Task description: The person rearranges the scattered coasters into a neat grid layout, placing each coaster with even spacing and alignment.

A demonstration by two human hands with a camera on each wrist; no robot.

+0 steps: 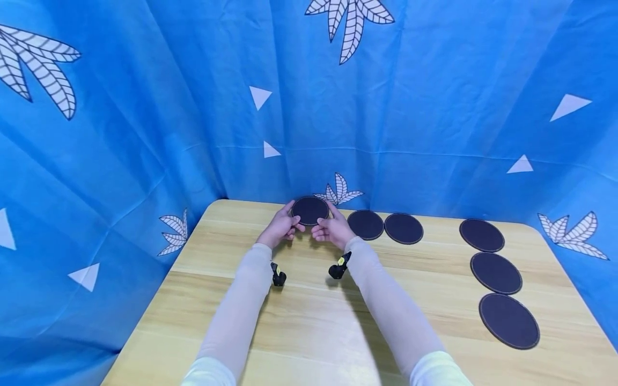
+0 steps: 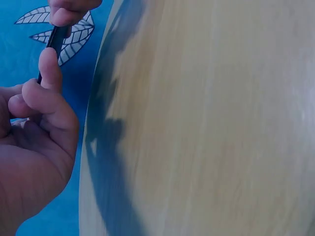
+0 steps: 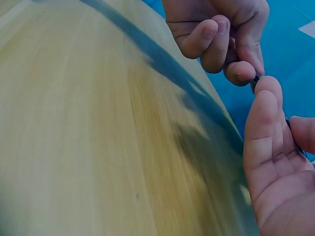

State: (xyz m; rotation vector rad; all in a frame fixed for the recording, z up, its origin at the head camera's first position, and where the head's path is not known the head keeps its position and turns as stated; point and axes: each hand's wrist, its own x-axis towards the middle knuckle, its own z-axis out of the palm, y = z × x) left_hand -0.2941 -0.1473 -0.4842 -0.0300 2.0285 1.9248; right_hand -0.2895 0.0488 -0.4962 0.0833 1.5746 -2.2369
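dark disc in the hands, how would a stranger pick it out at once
Start at the wooden table and look to its far edge, by the blue curtain. Left of the five other discs is the dark disc. Only it is held in both hands; the others lie flat.

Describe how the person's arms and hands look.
The left hand and right hand are ungloved. Pale, close-fitting sleeves run to the wrists, with whiter fabric higher up the arms. Each wrist bears a small black device with a yellow marking. No cables can be seen.
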